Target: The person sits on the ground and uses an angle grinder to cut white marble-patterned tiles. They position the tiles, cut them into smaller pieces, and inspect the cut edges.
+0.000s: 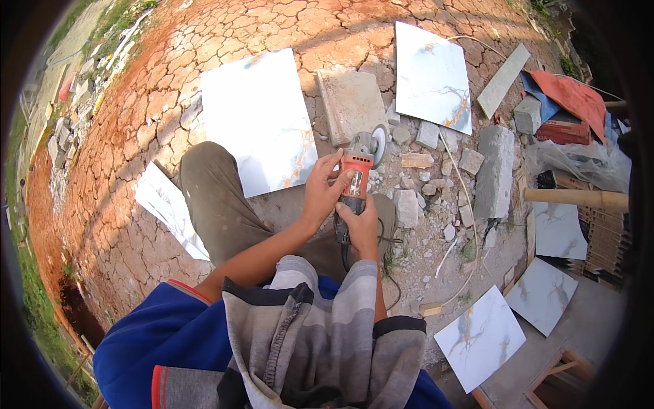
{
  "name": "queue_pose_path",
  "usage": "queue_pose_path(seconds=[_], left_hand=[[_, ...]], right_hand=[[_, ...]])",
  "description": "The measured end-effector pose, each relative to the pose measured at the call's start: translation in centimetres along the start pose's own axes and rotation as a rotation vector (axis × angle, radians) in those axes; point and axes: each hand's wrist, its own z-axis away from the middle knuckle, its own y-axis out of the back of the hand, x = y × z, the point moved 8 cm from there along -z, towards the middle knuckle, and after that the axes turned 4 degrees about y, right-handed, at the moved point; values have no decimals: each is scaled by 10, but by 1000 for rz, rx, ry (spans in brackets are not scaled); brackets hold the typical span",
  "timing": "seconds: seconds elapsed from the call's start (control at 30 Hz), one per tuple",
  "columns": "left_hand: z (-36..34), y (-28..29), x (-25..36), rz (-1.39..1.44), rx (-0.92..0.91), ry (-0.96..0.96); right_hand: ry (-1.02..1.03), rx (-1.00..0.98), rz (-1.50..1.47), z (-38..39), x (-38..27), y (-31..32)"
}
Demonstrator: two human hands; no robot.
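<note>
The person is gripping an orange-bodied angle grinder with a grey disc guard [355,178] at frame centre: the left hand [320,192] is clamped on its upper body, the right hand [361,228] on its dark handle. A large white marble-patterned square tile [255,116] is lying at eleven o'clock on the cracked red earth [136,136].

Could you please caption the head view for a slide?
Both hands, left hand and right hand, grip an orange angle grinder above marbled tiles on cracked red earth.

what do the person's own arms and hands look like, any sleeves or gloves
Both hands are bare: no gloves, rings or watch show on the left hand or the right hand. The forearms are bare too. A blue short sleeve with a red-trimmed edge covers the left upper arm; a grey striped cloth with dark bands drapes across the right.
</note>
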Motion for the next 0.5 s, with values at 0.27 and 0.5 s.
queue_pose_path(seconds=[0.27,0.5], left_hand=[[50,-53,-17,142,-177,70],[96,-127,-9,-467,-737,-24]], right_hand=[[33,228,126,63,-12,55],[41,513,-289,103,52,136]])
